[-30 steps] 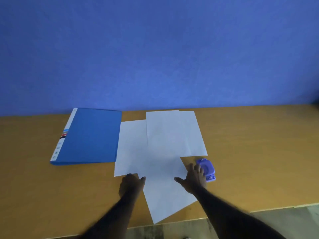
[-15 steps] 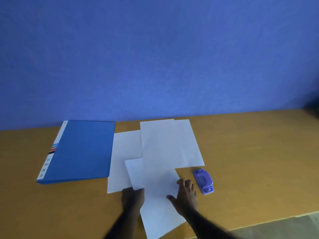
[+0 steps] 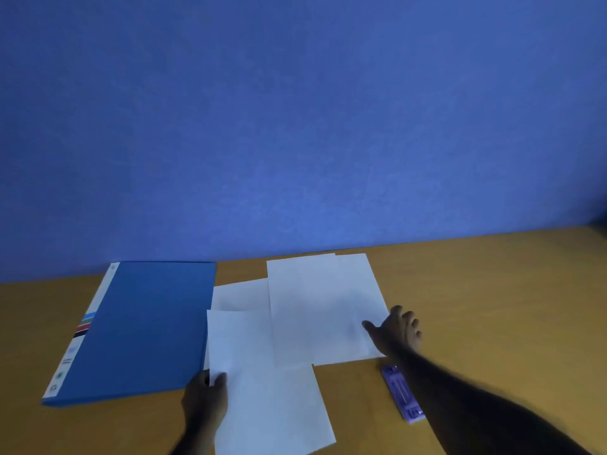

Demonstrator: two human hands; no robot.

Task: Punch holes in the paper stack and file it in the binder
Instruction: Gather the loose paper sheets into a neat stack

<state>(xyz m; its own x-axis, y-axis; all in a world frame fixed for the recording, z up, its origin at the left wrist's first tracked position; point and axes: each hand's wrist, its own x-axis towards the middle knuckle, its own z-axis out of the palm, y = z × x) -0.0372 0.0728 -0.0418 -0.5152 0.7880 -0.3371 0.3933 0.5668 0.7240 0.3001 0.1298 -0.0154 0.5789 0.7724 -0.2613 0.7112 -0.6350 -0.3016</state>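
Several white paper sheets lie spread on the wooden table. My left hand [image 3: 205, 397] pinches the left edge of the near sheet [image 3: 266, 395], thumb on top. My right hand [image 3: 395, 330] rests at the right edge of the far sheet [image 3: 322, 307], thumb lying on the paper and fingers spread. A third sheet [image 3: 241, 295] peeks out between them. The closed blue binder [image 3: 141, 326] lies flat to the left, touching the papers. A small purple hole punch [image 3: 402, 394] sits on the table under my right forearm.
The wooden table [image 3: 492, 290] runs along a blue wall [image 3: 295, 126]. Bare tabletop stretches to the right of the papers and to the left of the binder. The table's front edge is out of view.
My right hand moved away from the near sheet to the right edge of the far sheet. The left hand turned the near sheet straighter and toward the binder. The camera came closer.
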